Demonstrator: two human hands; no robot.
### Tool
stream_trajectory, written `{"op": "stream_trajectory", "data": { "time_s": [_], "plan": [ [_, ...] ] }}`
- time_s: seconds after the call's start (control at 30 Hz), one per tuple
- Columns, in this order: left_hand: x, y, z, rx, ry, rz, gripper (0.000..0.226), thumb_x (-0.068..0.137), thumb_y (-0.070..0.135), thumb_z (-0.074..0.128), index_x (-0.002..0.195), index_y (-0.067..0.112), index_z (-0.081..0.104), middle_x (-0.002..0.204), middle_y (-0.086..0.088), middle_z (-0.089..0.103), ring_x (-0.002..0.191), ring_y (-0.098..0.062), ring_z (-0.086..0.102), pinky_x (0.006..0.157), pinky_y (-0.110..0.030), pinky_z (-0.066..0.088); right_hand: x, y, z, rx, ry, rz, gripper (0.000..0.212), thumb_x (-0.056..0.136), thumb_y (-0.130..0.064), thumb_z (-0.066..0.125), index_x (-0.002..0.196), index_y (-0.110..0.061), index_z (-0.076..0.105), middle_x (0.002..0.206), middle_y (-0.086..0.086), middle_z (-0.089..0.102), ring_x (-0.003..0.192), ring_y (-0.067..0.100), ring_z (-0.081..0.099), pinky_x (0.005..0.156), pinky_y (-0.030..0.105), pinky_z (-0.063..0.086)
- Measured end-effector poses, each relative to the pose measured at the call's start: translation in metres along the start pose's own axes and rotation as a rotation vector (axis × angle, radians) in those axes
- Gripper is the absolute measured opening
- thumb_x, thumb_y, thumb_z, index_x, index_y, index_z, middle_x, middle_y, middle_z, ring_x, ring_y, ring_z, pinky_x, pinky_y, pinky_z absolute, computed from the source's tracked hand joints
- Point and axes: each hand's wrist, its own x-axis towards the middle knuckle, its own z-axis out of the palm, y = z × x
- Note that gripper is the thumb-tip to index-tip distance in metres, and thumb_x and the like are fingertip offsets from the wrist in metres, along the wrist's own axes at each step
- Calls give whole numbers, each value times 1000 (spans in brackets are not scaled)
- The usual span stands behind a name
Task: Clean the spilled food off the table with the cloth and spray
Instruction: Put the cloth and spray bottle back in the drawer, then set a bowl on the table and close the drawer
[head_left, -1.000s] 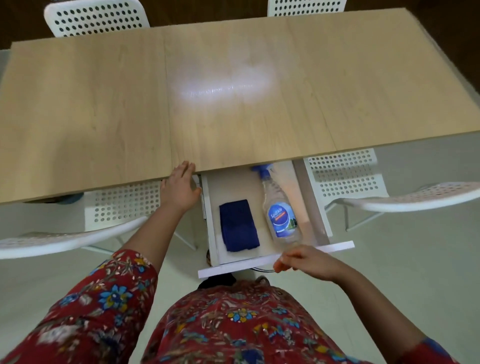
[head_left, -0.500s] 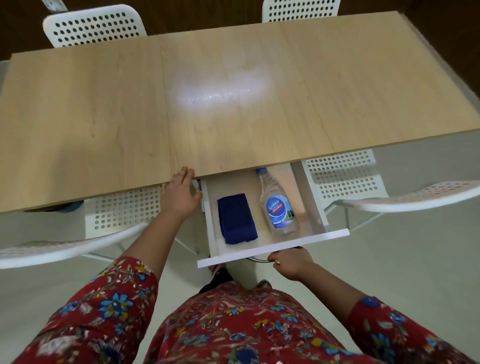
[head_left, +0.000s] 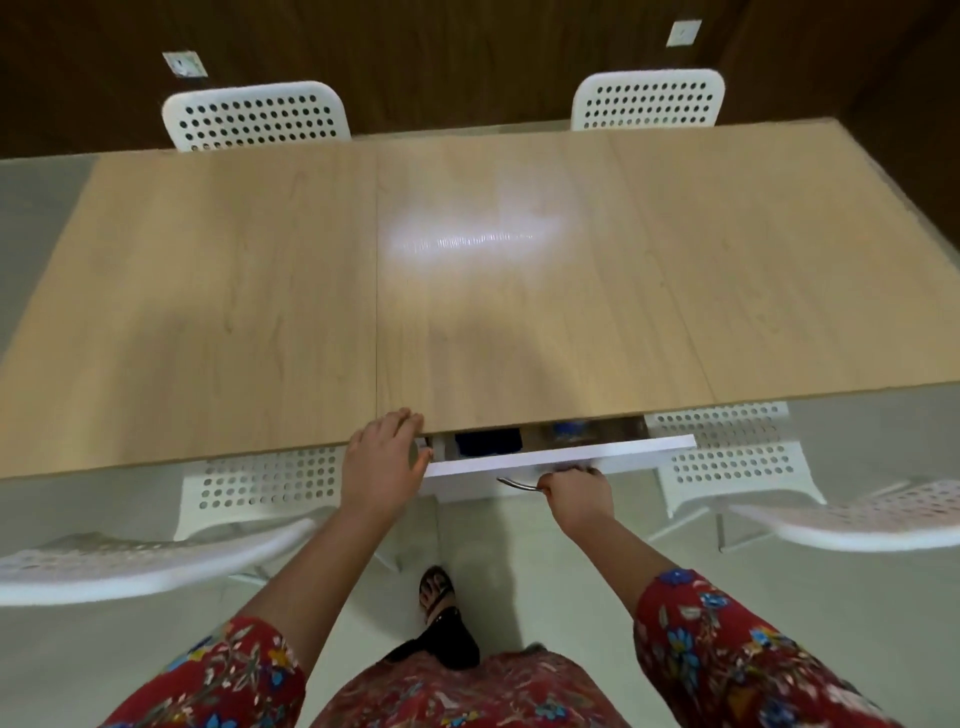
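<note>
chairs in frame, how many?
4: far-left chair, far-right chair, near-left chair, near-right chair. More could sit outside the frame.

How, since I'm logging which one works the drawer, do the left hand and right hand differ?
The left hand rests with fairly straight fingers on the table's near edge, while the right hand curls its fingers round the drawer handle. The left hand sits at the left end of the drawer front, and the right hand is below the drawer front, near its middle. Both show their backs to the camera.
</note>
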Motion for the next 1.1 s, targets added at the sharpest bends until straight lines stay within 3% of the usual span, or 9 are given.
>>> {"op": "stream_trajectory", "data": {
  "time_s": [0.2, 0.33, 0.47, 0.57, 0.67, 0.73, 0.87, 1.0, 1.1],
  "plan": [
    [8, -9, 5, 39, 161, 112, 31, 77, 28, 77, 105, 20, 67, 106, 2, 65, 85, -22, 63, 75, -35, 49, 46, -2, -8, 21, 109, 26, 37, 88, -5, 50, 115, -24, 66, 106, 2, 68, 105, 25, 59, 90, 28, 39],
    [9, -13, 9, 27, 188, 125, 32, 77, 25, 77, 107, 20, 67, 107, 3, 65, 86, -21, 61, 76, -35, 48, 42, -3, -5, 132, 271, 74, 26, 66, 1, 71, 82, -20, 75, 75, 3, 68, 77, 25, 65, 68, 28, 49],
    [4, -18, 19, -17, 243, 123, 35, 82, 23, 70, 116, 20, 65, 117, 3, 63, 96, -20, 59, 83, -36, 45, 6, -6, 16, 430, 503, -128, 36, 72, -1, 50, 97, -14, 71, 99, -1, 70, 98, 22, 62, 79, 35, 51],
    [2, -21, 30, -23, 278, 125, 38, 85, 24, 60, 122, 18, 63, 124, 0, 62, 105, -20, 53, 91, -36, 39, 3, -10, 38, 462, 223, -103, 38, 79, -6, 56, 112, -18, 69, 115, -1, 68, 105, 23, 63, 84, 35, 50],
    [-3, -22, 39, -34, 252, 129, 42, 91, 25, 52, 131, 15, 58, 134, -4, 56, 113, -25, 53, 99, -42, 40, 33, -4, 56, 380, -126, 5, 54, 95, -22, 48, 148, -21, 37, 151, -1, 40, 137, 19, 39, 107, 32, 34],
    [-5, -20, 45, -43, 235, 92, 44, 93, 27, 50, 134, 15, 55, 138, -4, 53, 117, -27, 52, 103, -47, 38, 61, -3, 60, 286, -261, 11, 61, 99, -31, 43, 154, -19, 18, 158, -1, 24, 145, 17, 23, 114, 33, 24],
    [-5, -15, 45, -53, 255, 61, 42, 93, 26, 49, 133, 16, 56, 137, -4, 54, 118, -27, 53, 105, -49, 36, 90, -14, 65, 204, -430, -37, 64, 99, -34, 41, 154, -18, 13, 161, 1, 16, 148, 19, 13, 117, 37, 18],
    [-7, -18, 45, -43, 262, 64, 43, 92, 23, 53, 134, 17, 55, 139, -3, 53, 119, -26, 52, 107, -47, 35, 96, -17, 69, 193, -443, 37, 62, 93, -26, 46, 151, -23, 24, 154, 3, 33, 142, 21, 29, 112, 37, 25],
    [-8, -19, 44, -32, 255, 74, 46, 90, 22, 56, 135, 18, 54, 140, -2, 51, 120, -25, 50, 108, -45, 33, 90, -23, 68, 211, -496, 94, 54, 97, -40, 39, 147, -21, 31, 146, 5, 43, 132, 24, 43, 102, 37, 36]
  ]
}}
